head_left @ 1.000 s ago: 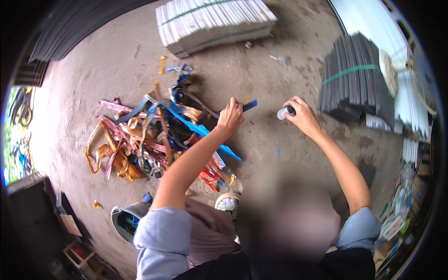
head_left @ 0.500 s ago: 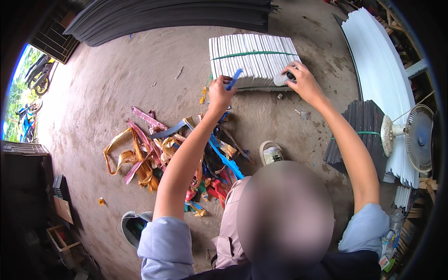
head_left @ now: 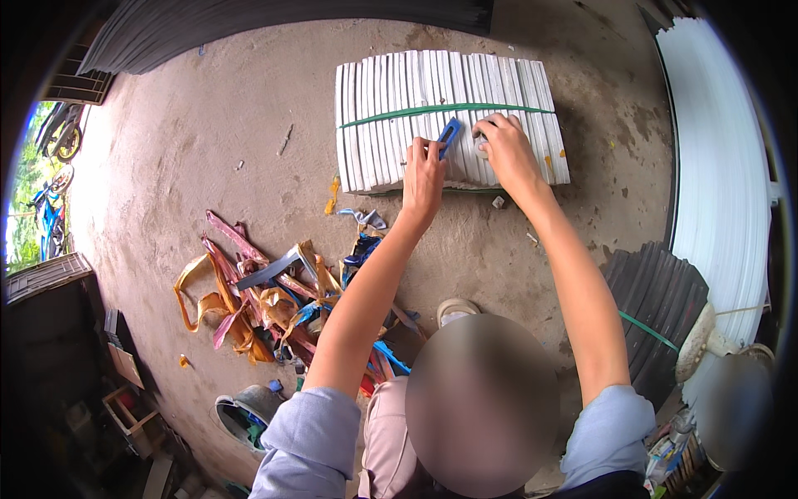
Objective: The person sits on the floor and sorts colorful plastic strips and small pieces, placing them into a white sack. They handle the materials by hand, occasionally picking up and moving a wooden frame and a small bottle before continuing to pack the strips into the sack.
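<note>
A bundle of white strips [head_left: 382, 91] lies on the concrete floor in front of me, bound by a green strap [head_left: 399, 114] across its top. My left hand [head_left: 422, 170] is closed around a blue utility knife [head_left: 450, 137], which points up and to the right over the bundle's near part. Beside it, my right hand [head_left: 509, 154] curls its fingers around a small, whitish, round object [head_left: 481, 146]. Most of that object is hidden by the fingers, so its kind is unclear. Both hands are at the near half of the bundle.
Tangled coloured straps and scraps [head_left: 266, 299] lie to the left, with a grey bucket [head_left: 249, 407] nearer me. Dark strips [head_left: 291, 17] are stacked at the far side. On the right are long white sheets [head_left: 719, 166], a strapped dark bundle [head_left: 652, 308] and a fan [head_left: 736, 407].
My right hand has moved left with the round object, closer to my left hand. The utility knife has come further over the bundle. The whole view has shifted, and the bundle appears larger.
</note>
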The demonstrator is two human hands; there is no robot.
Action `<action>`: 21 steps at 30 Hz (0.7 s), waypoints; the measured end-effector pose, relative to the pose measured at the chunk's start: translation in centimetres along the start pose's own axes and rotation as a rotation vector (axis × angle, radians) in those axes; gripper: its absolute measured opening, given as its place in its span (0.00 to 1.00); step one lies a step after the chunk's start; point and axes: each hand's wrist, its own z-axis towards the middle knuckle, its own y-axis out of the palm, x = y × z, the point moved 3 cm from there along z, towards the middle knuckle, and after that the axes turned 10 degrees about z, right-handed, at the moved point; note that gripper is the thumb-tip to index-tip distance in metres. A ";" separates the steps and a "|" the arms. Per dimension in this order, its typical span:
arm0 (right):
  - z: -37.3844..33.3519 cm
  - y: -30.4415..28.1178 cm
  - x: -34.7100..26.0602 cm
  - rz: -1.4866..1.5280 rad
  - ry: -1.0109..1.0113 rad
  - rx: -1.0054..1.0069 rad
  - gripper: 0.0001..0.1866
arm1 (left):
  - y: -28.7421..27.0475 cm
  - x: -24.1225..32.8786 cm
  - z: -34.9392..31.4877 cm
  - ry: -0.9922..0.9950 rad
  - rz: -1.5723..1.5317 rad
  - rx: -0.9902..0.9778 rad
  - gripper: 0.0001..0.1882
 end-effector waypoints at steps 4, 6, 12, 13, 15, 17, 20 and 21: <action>-0.4 -0.4 -0.5 -0.030 0.007 -0.010 0.13 | -0.2 0.7 -0.3 -0.050 0.132 0.034 0.22; 0.1 -0.9 -0.2 -0.044 0.134 -0.168 0.18 | -1.8 1.8 0.0 -0.138 0.022 -0.001 0.28; -0.8 -6.7 -5.6 -0.174 0.080 -0.070 0.27 | -12.6 3.3 -3.6 -0.255 -0.099 -0.011 0.36; -2.0 -7.4 -6.2 -0.102 0.048 -0.002 0.25 | -14.6 3.7 -5.0 -0.275 -0.090 -0.029 0.36; -5.2 -7.9 -9.2 0.044 0.077 -0.044 0.20 | -18.9 3.4 -10.2 -0.377 -0.052 -0.096 0.35; -9.9 -9.3 -12.4 0.168 0.150 -0.063 0.17 | -25.1 4.8 -14.9 -0.531 -0.104 -0.158 0.34; -17.9 -11.6 -18.1 0.293 0.300 -0.258 0.14 | -36.1 6.1 -24.0 -0.769 0.049 -0.175 0.29; -20.5 -12.7 -19.9 0.343 0.363 -0.316 0.13 | -40.2 6.7 -26.8 -0.879 0.110 -0.240 0.27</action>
